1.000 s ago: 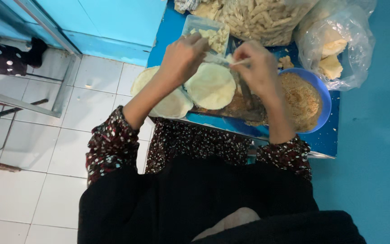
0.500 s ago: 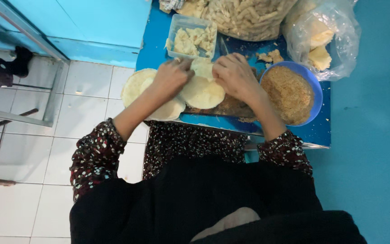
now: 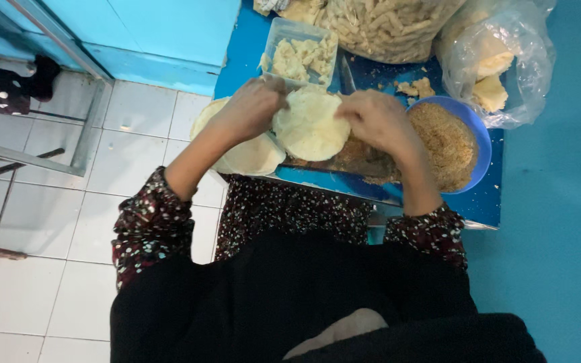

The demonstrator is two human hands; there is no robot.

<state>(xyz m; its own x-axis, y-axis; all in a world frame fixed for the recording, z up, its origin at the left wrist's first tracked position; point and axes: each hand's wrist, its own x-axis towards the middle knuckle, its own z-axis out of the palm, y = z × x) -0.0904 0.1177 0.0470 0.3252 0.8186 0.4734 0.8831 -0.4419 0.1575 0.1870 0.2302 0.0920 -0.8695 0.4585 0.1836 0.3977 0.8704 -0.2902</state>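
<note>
A round pale flatbread wrapper lies on the blue table between my hands. My left hand grips its left top edge with bent fingers. My right hand grips the right top edge and covers part of it. Under my left hand lies a stack of more round wrappers. A clear rectangular tub of pale chunky filling stands just beyond the wrapper. A blue bowl of brown crumbs is right of my right hand.
A large clear bag of pale stick-shaped pieces and a smaller bag with pale lumps stand at the table's far side. White floor tiles and metal chair legs lie to the left. A teal wall is on the right.
My hands came down from the tub onto the wrapper and now hold its upper edge on both sides. The view has shifted slightly.
</note>
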